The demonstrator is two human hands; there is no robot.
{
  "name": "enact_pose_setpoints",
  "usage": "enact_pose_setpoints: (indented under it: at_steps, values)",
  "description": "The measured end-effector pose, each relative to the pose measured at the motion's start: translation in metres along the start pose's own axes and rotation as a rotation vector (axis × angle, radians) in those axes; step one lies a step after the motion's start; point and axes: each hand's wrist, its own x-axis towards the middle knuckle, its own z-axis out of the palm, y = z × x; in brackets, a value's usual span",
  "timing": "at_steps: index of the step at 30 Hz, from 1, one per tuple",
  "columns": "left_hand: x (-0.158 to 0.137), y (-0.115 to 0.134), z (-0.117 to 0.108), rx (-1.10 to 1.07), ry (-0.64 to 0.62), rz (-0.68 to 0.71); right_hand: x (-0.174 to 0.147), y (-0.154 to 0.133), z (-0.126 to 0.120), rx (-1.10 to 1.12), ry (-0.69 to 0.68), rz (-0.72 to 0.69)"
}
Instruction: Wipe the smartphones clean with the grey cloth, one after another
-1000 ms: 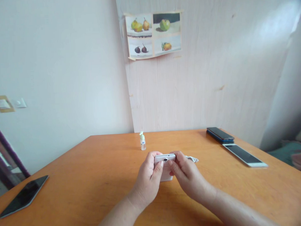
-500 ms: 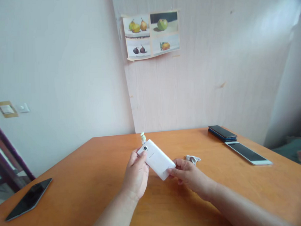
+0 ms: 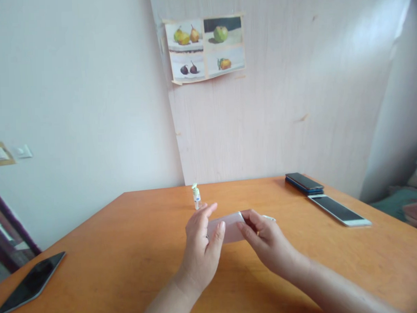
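Over the middle of the surface (image 3: 129,232), clear of every edge, the phone (image 3: 229,229) is held up slantwise between two hands, its right end a little higher than its left. The right hand (image 3: 268,239) closes on the right end, thumb in front and fingers behind; this pinch probably bears most of the weight. The left hand (image 3: 201,250) is half open about the other end, thumb over the phone's near face and forefinger raised past its top edge, perhaps because the right grip lets it stay loose. Whether its hidden fingers press on the phone, I cannot tell.

Just behind the right hand shows a bit of a pale scrap (image 3: 270,218), mostly hidden. Beyond the left hand, towards the far edge, the bottle (image 3: 196,198) stands upright, as its pump top would call for.

At the far right corner lies a stack (image 3: 304,183), flat and so likely steady. Next to it a white-rimmed phone (image 3: 338,210) lies screen up along the right edge. By the left edge a dark phone (image 3: 31,283) lies flat, well apart from the rest.
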Motion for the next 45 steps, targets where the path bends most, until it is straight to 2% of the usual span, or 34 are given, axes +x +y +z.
enact_pose_setpoints:
  at_steps: [4,9,13,18,24,35,45]
  values:
    - [-0.005,0.005,0.002,-0.009,-0.139,0.027,-0.005,-0.007,0.002,-0.219,-0.037,-0.135]
    - [-0.004,0.006,0.005,-0.260,-0.240,-0.156,-0.006,-0.009,0.005,-0.246,-0.057,-0.156]
    - [0.000,0.011,0.002,-0.334,-0.235,-0.207,-0.006,-0.007,0.007,-0.227,-0.069,-0.151]
    - [0.004,0.013,-0.003,-0.329,-0.213,-0.227,-0.006,0.000,0.005,-0.158,0.033,-0.062]
    - [0.005,0.012,-0.003,-0.342,-0.184,-0.275,-0.002,-0.002,0.002,-0.048,-0.014,-0.013]
    - [0.000,0.016,0.002,-0.389,-0.183,-0.271,-0.007,-0.008,0.009,0.094,-0.029,0.030]
    - [-0.002,0.013,0.004,-0.366,-0.199,-0.246,-0.007,-0.004,0.013,0.077,0.005,0.018]
